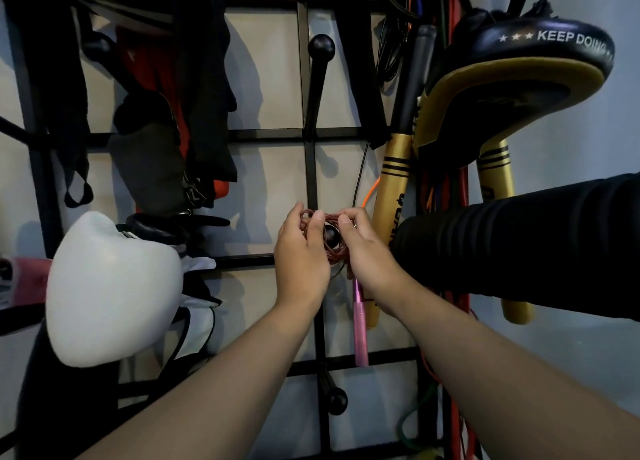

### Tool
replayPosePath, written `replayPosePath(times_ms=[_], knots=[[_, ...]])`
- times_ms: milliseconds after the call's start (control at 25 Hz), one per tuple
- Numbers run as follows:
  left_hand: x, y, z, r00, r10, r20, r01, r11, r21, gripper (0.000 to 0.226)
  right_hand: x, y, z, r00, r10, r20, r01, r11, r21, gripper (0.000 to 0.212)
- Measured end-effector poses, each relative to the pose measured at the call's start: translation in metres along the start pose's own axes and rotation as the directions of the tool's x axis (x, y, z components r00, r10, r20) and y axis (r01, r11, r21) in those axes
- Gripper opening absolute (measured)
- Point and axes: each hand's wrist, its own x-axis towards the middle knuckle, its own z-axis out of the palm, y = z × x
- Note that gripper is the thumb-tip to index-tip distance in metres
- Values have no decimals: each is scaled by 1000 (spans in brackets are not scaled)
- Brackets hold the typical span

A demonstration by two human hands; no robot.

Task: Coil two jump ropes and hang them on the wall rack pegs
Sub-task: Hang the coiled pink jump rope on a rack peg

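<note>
Here both the left hand (300,251) and right hand (363,248) pinch the coiled red rope (330,251) in curled fingers (317,217), looped around a black rack peg (330,234), pink handle (359,324) dangling below

Single head cam, wide-angle, faces the wall rack (306,134) straight on at arm's reach; forearms enter from bottom of frame.
</note>
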Motion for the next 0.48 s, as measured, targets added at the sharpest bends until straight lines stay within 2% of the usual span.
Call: replayPosePath(times_ms=[160, 280, 360, 480], knots=[[3, -8, 2, 996, -89, -26, 84, 983, -164, 47, 7, 5, 4, 998, 62, 18, -64, 991, 118, 30], [9, -21, 2, 974, -223, 35, 223, 923, -313, 42, 15, 17, 3, 983, 168, 73, -178, 972, 153, 31], [8, -25, 1, 959, -264, 104, 284, 905, -318, 40, 17, 25, -4, 972, 208, 111, -223, 963, 151, 31], [10, -28, -7, 965, -205, 166, 233, 957, -172, 40, 16, 23, -11, 976, 198, 92, -212, 963, 165, 28]])
